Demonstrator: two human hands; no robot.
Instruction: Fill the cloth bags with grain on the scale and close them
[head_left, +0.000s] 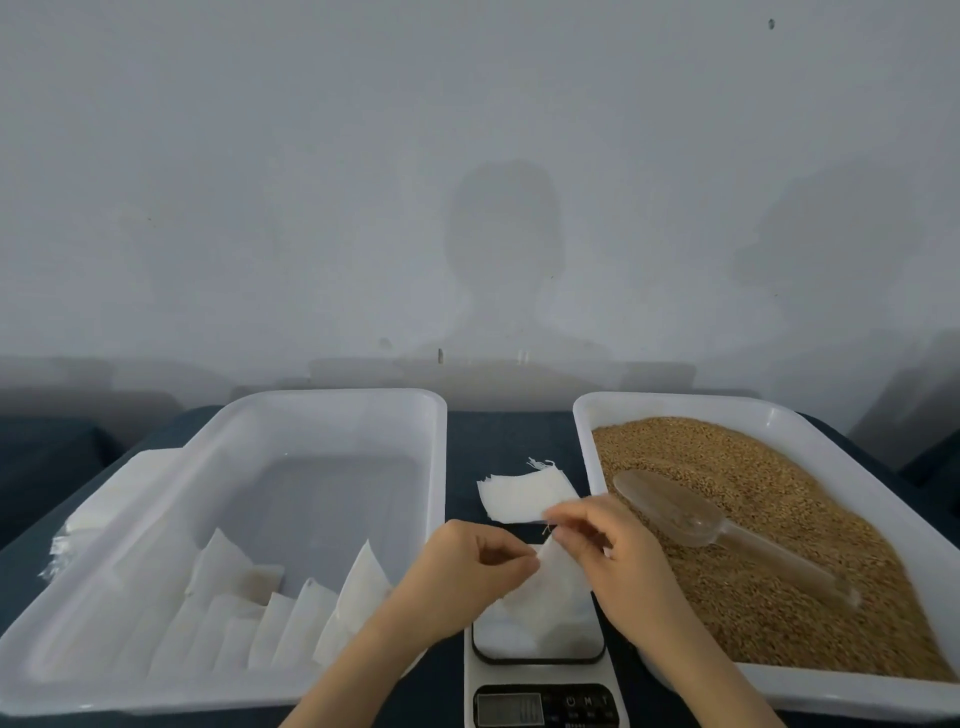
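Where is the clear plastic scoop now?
In the head view, right side: the clear plastic scoop lies on the brown grain inside the white plastic tray, beyond the right hand.

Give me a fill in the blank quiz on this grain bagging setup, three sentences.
1. The clear scoop lies on the ____.
2. The left hand and right hand hold a cloth bag over the ____.
3. The tray holding the standing white bags sits on the person's ____.
Answers: grain, scale, left.
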